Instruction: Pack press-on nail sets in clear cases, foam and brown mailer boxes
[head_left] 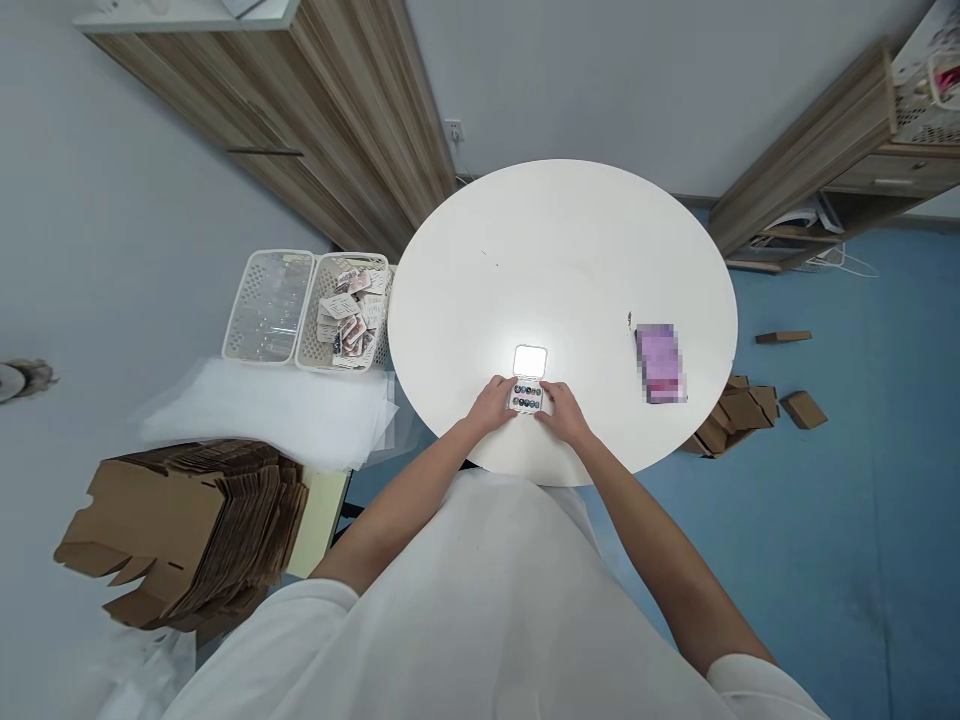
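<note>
A small hinged case (525, 405) lies on the white oval table near its front edge, its lid (530, 361) tipped back and shining brightly. Two rows of small, round, dark pieces fill the lower half; their exact kind is too small to make out. My left hand (493, 404) grips the case's left side, fingers and thumb curled around the edge. On the opposite side, my right hand (565, 411) holds it the same way.
A pixelated purple item (661, 363) lies at the table's (570, 230) right. Left stand a basket of packaged cards (349, 315), a basket of clear pieces (270, 305), white sheets (277, 410) and flattened cardboard boxes (165, 520). Small brown boxes (739, 410) sit on the right floor.
</note>
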